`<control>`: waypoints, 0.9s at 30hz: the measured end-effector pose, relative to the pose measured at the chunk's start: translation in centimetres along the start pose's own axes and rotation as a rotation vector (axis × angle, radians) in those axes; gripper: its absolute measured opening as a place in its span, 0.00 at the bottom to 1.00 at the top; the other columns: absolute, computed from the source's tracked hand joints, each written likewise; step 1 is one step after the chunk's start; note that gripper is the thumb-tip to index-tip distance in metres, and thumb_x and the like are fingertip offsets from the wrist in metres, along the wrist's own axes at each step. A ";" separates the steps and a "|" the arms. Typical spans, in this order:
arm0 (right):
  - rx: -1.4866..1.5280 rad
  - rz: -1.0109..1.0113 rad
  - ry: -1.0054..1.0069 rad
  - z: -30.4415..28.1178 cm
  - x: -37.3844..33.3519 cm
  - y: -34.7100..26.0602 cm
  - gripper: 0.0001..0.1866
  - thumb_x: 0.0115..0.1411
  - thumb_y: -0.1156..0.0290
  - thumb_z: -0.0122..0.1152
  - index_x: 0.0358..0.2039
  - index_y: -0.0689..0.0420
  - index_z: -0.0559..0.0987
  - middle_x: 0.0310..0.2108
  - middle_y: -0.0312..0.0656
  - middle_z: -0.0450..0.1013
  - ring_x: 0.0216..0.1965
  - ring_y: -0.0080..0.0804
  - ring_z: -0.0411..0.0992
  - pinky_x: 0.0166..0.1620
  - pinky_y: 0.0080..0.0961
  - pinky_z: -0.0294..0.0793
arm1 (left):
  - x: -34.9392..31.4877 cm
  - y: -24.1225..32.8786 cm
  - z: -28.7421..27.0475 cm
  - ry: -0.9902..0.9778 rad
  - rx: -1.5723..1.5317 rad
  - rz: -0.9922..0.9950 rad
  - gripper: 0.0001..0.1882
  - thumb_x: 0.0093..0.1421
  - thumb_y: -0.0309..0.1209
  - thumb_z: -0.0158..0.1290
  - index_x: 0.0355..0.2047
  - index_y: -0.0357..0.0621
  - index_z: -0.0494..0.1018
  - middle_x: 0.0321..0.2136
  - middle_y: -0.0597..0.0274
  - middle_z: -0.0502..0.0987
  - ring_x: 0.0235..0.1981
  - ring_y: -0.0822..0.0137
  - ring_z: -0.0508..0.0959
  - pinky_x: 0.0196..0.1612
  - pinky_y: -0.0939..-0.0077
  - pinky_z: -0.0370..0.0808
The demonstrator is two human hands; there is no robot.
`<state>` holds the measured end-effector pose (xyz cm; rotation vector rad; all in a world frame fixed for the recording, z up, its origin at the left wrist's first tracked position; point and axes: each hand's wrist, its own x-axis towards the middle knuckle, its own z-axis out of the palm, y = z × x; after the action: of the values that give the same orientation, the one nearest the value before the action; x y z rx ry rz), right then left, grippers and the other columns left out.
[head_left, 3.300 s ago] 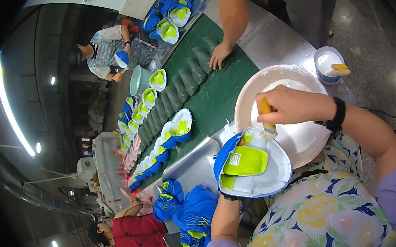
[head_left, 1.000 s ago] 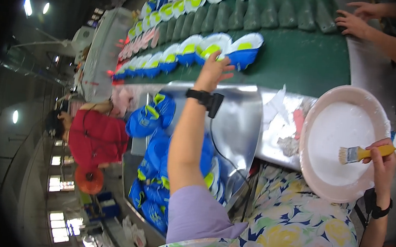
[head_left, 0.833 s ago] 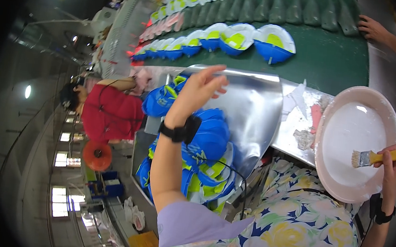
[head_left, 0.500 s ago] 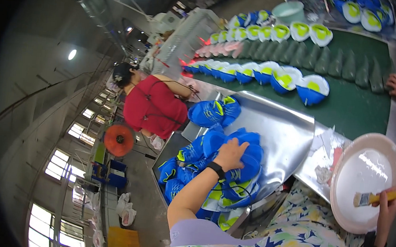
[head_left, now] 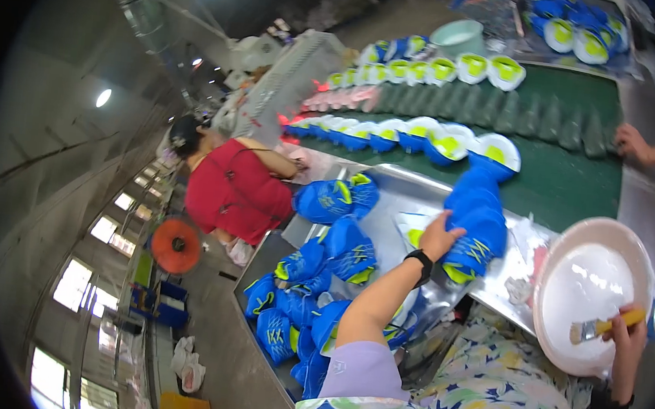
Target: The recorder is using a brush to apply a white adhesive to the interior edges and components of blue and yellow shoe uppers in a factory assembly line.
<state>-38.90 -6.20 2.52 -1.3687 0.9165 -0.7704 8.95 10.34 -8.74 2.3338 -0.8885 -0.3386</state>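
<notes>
My left hand (head_left: 441, 239) is closed on the left edge of several overlapping blue shoe uppers (head_left: 479, 231) with lime lining, above the metal tray's right part. Their far end reaches the row of blue-and-white uppers on the green belt. In my right hand (head_left: 627, 337) is a paintbrush (head_left: 598, 328) with a yellow handle and pale bristles. The brush lies over a pale basin (head_left: 545, 304) holding white liquid. More blue uppers (head_left: 351, 248) are heaped in the tray's left part, below and left of my left hand.
On the green belt (head_left: 558, 179) stand rows of upturned uppers (head_left: 450, 144), dark foot-shaped forms (head_left: 545, 119) and white-and-lime pieces (head_left: 506, 72). Another person's hand (head_left: 634, 145) rests at the belt's right edge. A person in red (head_left: 238, 188) works at the left, near an orange fan (head_left: 175, 245).
My left hand has moved right from the heap, bringing blue uppers toward the belt's near edge. My right hand still holds the brush over the basin. The whole view has shifted slightly.
</notes>
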 end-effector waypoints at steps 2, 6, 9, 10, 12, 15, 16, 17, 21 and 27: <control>-0.039 0.052 0.003 -0.7 0.3 0.1 0.05 0.61 0.75 0.59 0.35 0.59 0.72 0.26 0.37 0.72 0.26 0.22 0.73 0.32 0.17 0.72 | -0.2 1.4 -0.2 0.245 0.137 0.247 0.35 0.49 0.34 0.68 0.58 0.43 0.69 0.53 0.42 0.70 0.54 0.42 0.69 0.58 0.56 0.66; -0.087 0.043 -0.093 -1.8 1.7 -0.5 0.07 0.60 0.76 0.60 0.35 0.59 0.71 0.27 0.37 0.73 0.28 0.22 0.74 0.34 0.18 0.74 | -4.0 6.6 -4.6 -0.233 0.177 0.693 0.29 0.48 0.14 0.50 0.52 0.46 0.75 0.51 0.50 0.73 0.57 0.43 0.68 0.61 0.50 0.64; -0.102 0.022 -0.134 -0.5 3.5 -1.5 0.08 0.59 0.76 0.62 0.35 0.60 0.71 0.28 0.36 0.74 0.29 0.21 0.74 0.34 0.18 0.74 | -5.2 6.7 -3.4 -0.446 0.403 0.774 0.32 0.46 0.18 0.50 0.55 0.47 0.74 0.62 0.50 0.65 0.67 0.36 0.55 0.68 0.47 0.55; -0.129 -0.016 -0.153 -0.3 4.2 -1.1 0.08 0.59 0.76 0.63 0.35 0.59 0.71 0.28 0.36 0.74 0.29 0.21 0.74 0.34 0.18 0.74 | -4.7 6.7 -3.0 -0.488 0.396 0.748 0.33 0.45 0.20 0.53 0.56 0.50 0.74 0.65 0.50 0.60 0.70 0.34 0.49 0.68 0.40 0.52; -0.222 -0.086 -0.204 0.5 5.7 0.2 0.09 0.59 0.75 0.64 0.35 0.59 0.72 0.29 0.37 0.74 0.30 0.23 0.74 0.33 0.20 0.74 | -4.9 7.0 -2.6 -0.454 0.578 0.743 0.34 0.45 0.22 0.56 0.56 0.58 0.74 0.69 0.52 0.54 0.71 0.37 0.46 0.68 0.34 0.46; -0.430 -0.163 -0.308 3.8 7.6 0.9 0.11 0.57 0.73 0.67 0.35 0.62 0.73 0.30 0.46 0.76 0.31 0.34 0.77 0.34 0.30 0.74 | -5.7 6.9 -2.0 -0.330 0.667 0.769 0.32 0.41 0.38 0.70 0.51 0.61 0.78 0.67 0.52 0.57 0.70 0.43 0.51 0.66 0.35 0.49; -0.433 -0.233 -0.340 4.8 7.6 1.5 0.12 0.56 0.72 0.67 0.36 0.62 0.73 0.30 0.50 0.76 0.32 0.41 0.77 0.35 0.34 0.74 | -5.4 6.8 -1.8 -0.323 0.660 0.817 0.29 0.42 0.37 0.70 0.48 0.58 0.78 0.66 0.53 0.59 0.69 0.45 0.54 0.66 0.37 0.50; -0.439 -0.305 -0.370 5.6 7.4 2.1 0.13 0.55 0.70 0.67 0.36 0.62 0.73 0.31 0.53 0.76 0.33 0.48 0.77 0.37 0.37 0.74 | -4.6 6.8 -1.7 -0.313 0.650 0.868 0.26 0.43 0.36 0.69 0.46 0.55 0.79 0.65 0.54 0.61 0.68 0.46 0.56 0.66 0.40 0.52; -0.706 -0.376 -0.638 5.1 5.0 1.5 0.15 0.55 0.68 0.67 0.37 0.62 0.73 0.32 0.54 0.76 0.35 0.54 0.76 0.41 0.42 0.74 | -3.4 5.9 -6.4 -0.147 0.452 0.924 0.21 0.48 0.27 0.64 0.44 0.42 0.74 0.55 0.53 0.73 0.58 0.47 0.70 0.60 0.55 0.67; -0.498 -0.175 -0.372 -0.8 4.7 -2.8 0.14 0.60 0.67 0.66 0.38 0.61 0.71 0.31 0.51 0.78 0.36 0.40 0.79 0.38 0.29 0.75 | -6.6 4.3 -16.6 0.315 0.103 0.407 0.20 0.55 0.23 0.57 0.49 0.38 0.69 0.46 0.55 0.78 0.47 0.55 0.78 0.53 0.65 0.73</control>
<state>-37.24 -10.88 4.92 -1.9726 0.7204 -0.4000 9.01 19.74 7.00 2.1454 -1.2051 0.2410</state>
